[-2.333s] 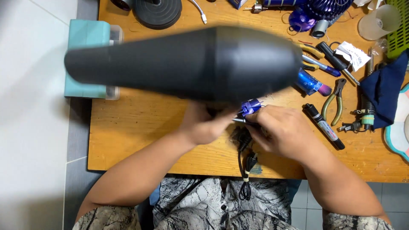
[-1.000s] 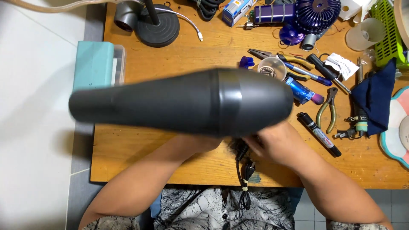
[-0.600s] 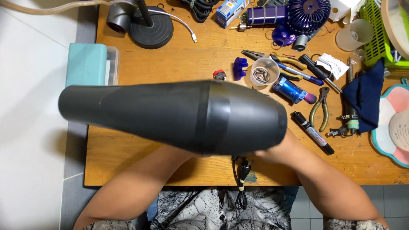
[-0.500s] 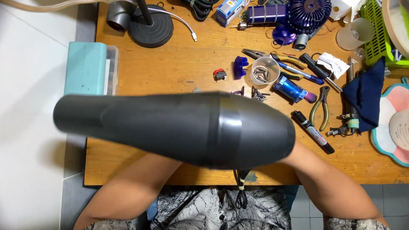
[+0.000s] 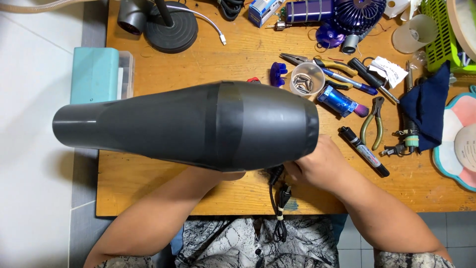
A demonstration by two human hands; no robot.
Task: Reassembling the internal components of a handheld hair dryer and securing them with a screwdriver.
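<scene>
A large black hair dryer (image 5: 198,124) is held above the wooden table (image 5: 148,183), nozzle pointing left, and it fills the middle of the view. My left hand (image 5: 225,174) is almost wholly hidden beneath its body; only a bit of it shows at the lower edge. My right hand (image 5: 322,166) is at the dryer's rear right end, fingers curled under it beside the black cord (image 5: 278,198), which hangs over the table's front edge onto my lap.
Behind the dryer stand a clear cup of screws (image 5: 306,79) and a small blue part (image 5: 277,73). To the right lie a black marker (image 5: 364,151), pliers (image 5: 374,121) and a dark blue cloth (image 5: 426,106). A teal box (image 5: 96,74) sits at the left edge, a round lamp base (image 5: 171,25) at the back.
The dryer has swung and risen nearer the camera, hiding both hands more. The small blue item held by my right hand earlier is gone from it.
</scene>
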